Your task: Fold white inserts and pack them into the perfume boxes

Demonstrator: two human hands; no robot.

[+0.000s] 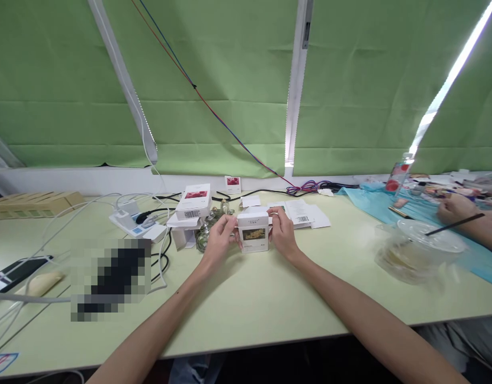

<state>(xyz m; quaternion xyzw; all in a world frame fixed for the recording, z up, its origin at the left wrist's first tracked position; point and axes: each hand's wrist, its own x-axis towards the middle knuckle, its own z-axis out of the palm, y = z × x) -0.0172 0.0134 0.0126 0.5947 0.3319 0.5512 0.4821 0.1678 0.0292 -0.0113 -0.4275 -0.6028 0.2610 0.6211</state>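
A small white carton (pixel 253 241) with a picture of yellow flowers stands upright between my hands, just above or on the table. My left hand (pixel 221 237) grips its left side with the fingers closed. On the other side, my right hand (pixel 283 232) pinches the carton's upper right edge. Behind my left hand are glass bottles (pixel 204 237), partly covered by that hand. A white box with a red flower picture (pixel 195 201) rests on other cartons to their left. Flattened white cartons (pixel 300 212) lie behind my right hand.
White cables and a power strip (pixel 145 229) spread over the left side, near a pixelated dark object (pixel 120 277). At right stand a plastic container with a lid (pixel 414 256) and a bottle (pixel 398 173). Another person's hand (pixel 456 208) is over the blue sheet (pixel 366 200).
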